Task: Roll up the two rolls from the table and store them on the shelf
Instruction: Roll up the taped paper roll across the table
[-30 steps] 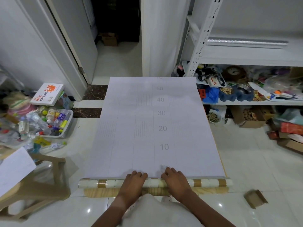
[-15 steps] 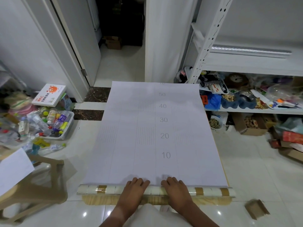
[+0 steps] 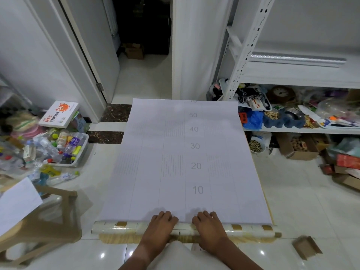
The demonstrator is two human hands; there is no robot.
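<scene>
A long white sheet (image 3: 181, 162) with grey numbers 10 to 50 lies spread flat over a wooden table (image 3: 116, 238), backing side up. Its near end is wound into a thick roll (image 3: 120, 228) with a cream and gold tile pattern. My left hand (image 3: 159, 226) and my right hand (image 3: 209, 226) rest palm down on the middle of that roll, fingers reaching onto the flat sheet. A silver roll (image 3: 296, 59) lies on the white shelf (image 3: 292, 76) at the upper right.
The lower shelf (image 3: 292, 129) is crowded with bowls, a clock and bags. A bin of bottles (image 3: 64, 151) and a boxed item (image 3: 59, 114) sit on the floor at left. A wooden stool (image 3: 48, 221) stands near left, cardboard boxes (image 3: 298, 151) at right.
The roll has turned slightly forward under both hands, taking in a little more of the sheet. The camera has tipped up somewhat.
</scene>
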